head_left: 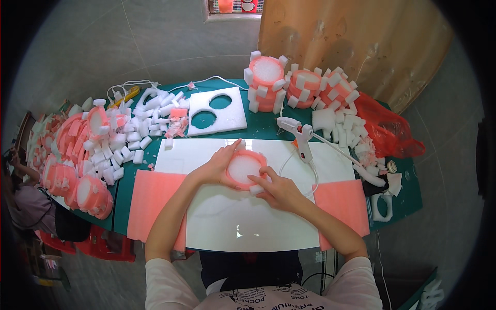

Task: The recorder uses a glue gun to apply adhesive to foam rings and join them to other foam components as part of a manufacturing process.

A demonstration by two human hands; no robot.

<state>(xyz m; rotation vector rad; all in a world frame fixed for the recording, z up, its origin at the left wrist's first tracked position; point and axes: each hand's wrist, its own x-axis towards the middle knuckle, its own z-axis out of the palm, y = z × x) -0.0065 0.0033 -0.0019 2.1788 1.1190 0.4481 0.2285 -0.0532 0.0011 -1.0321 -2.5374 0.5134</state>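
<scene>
A round pink foam ring with a white foam disc [244,168] inside it rests on the glossy white board in front of me. My left hand [219,166] curves around the ring's left side and grips it, thumb near the lower edge, fingers at the top. At the ring's lower right, my right hand [278,190] presses a small white foam block [256,189] against its side, with the index finger over the ring's edge. Another white block sits at the ring's top, close to my left fingertips. A white glue gun [299,135] stands beyond my right hand, its cord trailing onto the board.
The white board [217,222] lies over pink foam sheets [152,206] on a green table. Loose white blocks [121,147] and pink rings [93,194] pile up at left. A white sheet with two holes [232,113], block-covered pink stacks [266,88] and a red bag [387,129] stand behind. A person sits far left.
</scene>
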